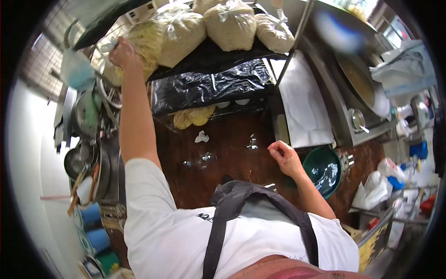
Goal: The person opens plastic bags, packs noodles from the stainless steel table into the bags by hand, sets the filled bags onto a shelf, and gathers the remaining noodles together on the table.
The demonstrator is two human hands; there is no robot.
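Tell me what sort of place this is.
Probably a commercial kitchen or food workshop: filled plastic bags crowd a shelf, a wide round pan sits to the right, and a green basin is nearby.

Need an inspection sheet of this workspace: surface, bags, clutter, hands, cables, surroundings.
Surface: shelf in black plastic, bearing filled bags
Bags: clear plastic, pale contents; one yellowish bag at the left hand, other bags beside it
Clutter: white scrap on the shiny brown floor
Left hand: closed at the yellowish bag's top
Right hand: fingers curled, nothing seen in it
Cables: nothing seen
Surroundings: pans and blue buckets at left; metal counter, green tub and white bags at right
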